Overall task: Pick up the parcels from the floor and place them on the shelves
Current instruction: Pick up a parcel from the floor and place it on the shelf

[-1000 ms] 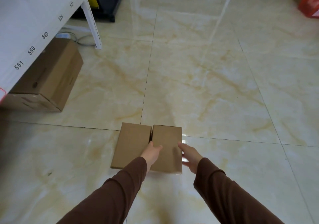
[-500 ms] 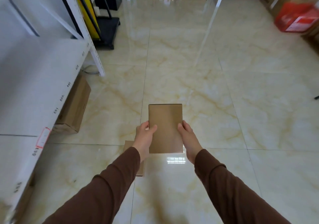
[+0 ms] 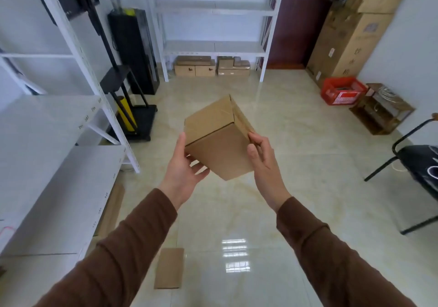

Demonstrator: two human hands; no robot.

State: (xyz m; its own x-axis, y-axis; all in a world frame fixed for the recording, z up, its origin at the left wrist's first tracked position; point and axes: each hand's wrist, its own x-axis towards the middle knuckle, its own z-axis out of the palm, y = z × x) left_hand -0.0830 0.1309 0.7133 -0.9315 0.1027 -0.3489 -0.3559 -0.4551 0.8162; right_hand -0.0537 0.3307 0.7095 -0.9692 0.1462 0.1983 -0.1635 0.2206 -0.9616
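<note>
A brown cardboard parcel (image 3: 219,138) is held tilted in the air at chest height, one corner pointing down. My left hand (image 3: 183,171) cups its lower left side from below. My right hand (image 3: 263,162) presses on its right edge with thumb and fingers. A second flat brown parcel (image 3: 169,267) lies on the tiled floor between my forearms. White metal shelves (image 3: 59,178) with numbered front edges run along the left, level with my left arm.
Another white shelf unit (image 3: 213,46) stands at the far wall with cardboard boxes (image 3: 195,67) under it. A black trolley (image 3: 139,119) with a yellow roll is at left. A red crate (image 3: 342,91), stacked cartons and a black chair (image 3: 417,157) are at right.
Both hands lifted one parcel off the floor, raised it and tilted it. The view rose from the floor to the room. The other parcel stayed on the floor.
</note>
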